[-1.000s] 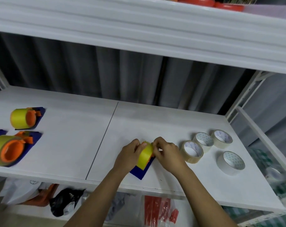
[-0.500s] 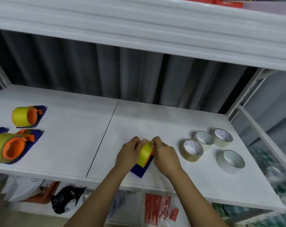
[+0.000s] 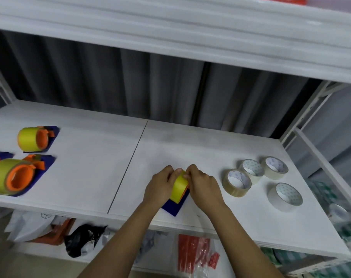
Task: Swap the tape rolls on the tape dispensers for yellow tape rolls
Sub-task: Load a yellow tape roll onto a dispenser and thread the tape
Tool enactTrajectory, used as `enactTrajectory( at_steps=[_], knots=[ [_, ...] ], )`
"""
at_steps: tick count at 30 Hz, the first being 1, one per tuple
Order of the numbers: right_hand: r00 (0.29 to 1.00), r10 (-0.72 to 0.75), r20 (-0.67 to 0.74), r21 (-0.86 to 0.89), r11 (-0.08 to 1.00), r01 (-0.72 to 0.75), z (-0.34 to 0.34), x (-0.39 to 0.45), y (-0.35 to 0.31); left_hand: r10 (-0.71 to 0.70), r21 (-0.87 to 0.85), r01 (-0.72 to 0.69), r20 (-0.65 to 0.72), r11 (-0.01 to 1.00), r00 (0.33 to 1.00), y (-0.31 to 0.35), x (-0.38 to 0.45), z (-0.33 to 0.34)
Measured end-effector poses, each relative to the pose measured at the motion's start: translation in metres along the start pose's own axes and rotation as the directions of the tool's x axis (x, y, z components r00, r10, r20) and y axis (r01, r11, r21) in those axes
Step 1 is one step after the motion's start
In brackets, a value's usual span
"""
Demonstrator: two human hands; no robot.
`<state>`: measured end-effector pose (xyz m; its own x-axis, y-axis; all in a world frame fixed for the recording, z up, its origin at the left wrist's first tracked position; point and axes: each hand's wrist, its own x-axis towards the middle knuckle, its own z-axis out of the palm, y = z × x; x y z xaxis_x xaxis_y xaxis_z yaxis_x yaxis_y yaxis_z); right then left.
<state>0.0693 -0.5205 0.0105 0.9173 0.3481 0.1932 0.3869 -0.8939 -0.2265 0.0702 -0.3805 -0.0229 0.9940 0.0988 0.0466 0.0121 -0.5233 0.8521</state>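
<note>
A yellow tape roll stands on edge on a blue tape dispenser at the shelf's front middle. My left hand grips the roll from the left, fingers curled over its top. My right hand holds it from the right, fingertips pinching at the roll's upper edge. An orange part of the dispenser shows between roll and right hand. Two more blue dispensers with yellow rolls on orange hubs, one behind the other, sit at the left.
Several clear tape rolls lie flat at the right: one nearest my right hand, two behind, one in front. White shelf board has a seam down the middle. Upper shelf overhead; bags below.
Both hands stay on the yellow roll; the fingertips have shifted slightly at its top edge. The roll and dispenser keep their place on the shelf.
</note>
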Motion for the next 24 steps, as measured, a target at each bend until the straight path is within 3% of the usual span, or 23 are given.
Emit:
enactTrajectory(
  at_steps=[10, 17, 24],
  knots=[
    [0.997, 0.063, 0.037, 0.029, 0.998, -0.064, 0.0033, 0.0019, 0.0014, -0.024, 0.038, 0.025, -0.033, 0.999, 0.999, 0.0, -0.0005, -0.0026],
    [0.988, 0.146, 0.052, 0.346, 0.926, -0.155, 0.0009, -0.0037, 0.0019, -0.014, 0.058, 0.018, -0.083, 0.998, 0.996, -0.0026, 0.0005, -0.0024],
    [0.996, 0.055, 0.068, 0.07, 0.996, -0.059, -0.0002, 0.0059, 0.0028, -0.016, 0.079, 0.021, -0.063, 0.997, 0.998, -0.0016, -0.0006, -0.0014]
  ],
)
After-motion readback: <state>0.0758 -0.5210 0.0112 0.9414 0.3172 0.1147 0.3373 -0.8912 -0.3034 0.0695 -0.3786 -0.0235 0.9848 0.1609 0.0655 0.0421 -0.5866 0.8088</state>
